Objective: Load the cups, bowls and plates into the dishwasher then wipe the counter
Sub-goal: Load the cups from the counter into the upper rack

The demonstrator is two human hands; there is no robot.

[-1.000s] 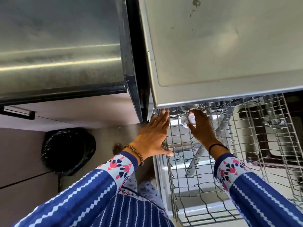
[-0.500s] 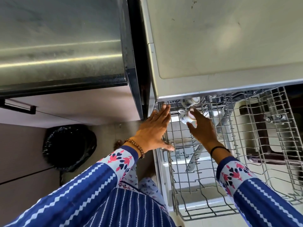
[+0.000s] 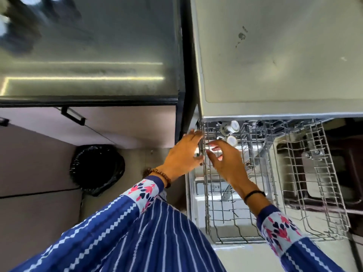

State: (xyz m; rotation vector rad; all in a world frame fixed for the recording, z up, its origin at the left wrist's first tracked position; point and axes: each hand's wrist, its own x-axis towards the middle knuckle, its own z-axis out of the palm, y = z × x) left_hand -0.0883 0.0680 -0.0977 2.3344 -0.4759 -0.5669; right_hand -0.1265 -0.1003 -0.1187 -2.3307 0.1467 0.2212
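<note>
Your right hand [image 3: 225, 163] pulled back off cup [image 3: 231, 140], fingers spread, holding nothing. Your left hand [image 3: 182, 154] flat, fingers straight, touching rack [image 3: 324, 183] left rim. Second cup [image 3: 229, 127] just behind.

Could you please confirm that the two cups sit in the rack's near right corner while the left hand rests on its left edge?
Not quite: the head view shows the two cups in the far left corner of the rack. The left hand does rest on its left edge.
</note>
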